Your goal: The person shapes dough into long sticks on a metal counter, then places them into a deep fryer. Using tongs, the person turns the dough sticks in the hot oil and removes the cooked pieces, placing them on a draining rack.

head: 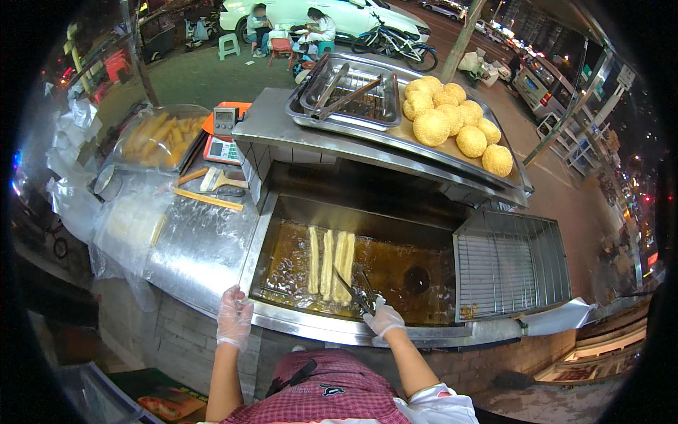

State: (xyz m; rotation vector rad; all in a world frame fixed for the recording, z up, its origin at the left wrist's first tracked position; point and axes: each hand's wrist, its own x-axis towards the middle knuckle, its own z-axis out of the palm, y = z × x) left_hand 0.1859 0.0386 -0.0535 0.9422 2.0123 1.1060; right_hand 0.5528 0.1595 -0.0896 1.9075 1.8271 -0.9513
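Several pale fried dough sticks [313,259] float side by side in the oil of a rectangular steel fryer [355,204]. My right hand [384,318], in a clear plastic glove, grips metal tongs [354,292] over the fryer's front edge. The tongs' arms are spread; the left arm reaches over the rightmost dough sticks, while the other lies to their right above the oil. Whether the tongs touch the dough is unclear. My left hand [234,316], also gloved, is at the fryer's front left corner with fingers partly curled and nothing visible in it.
Right of the oil sits a wire draining rack [498,270]. Sesame balls [431,128] fill part of a tray on the raised shelf, beside a steel pan [349,93] with tongs. A scale [222,150], a brush [222,181] and a wooden stick [208,200] occupy the left counter.
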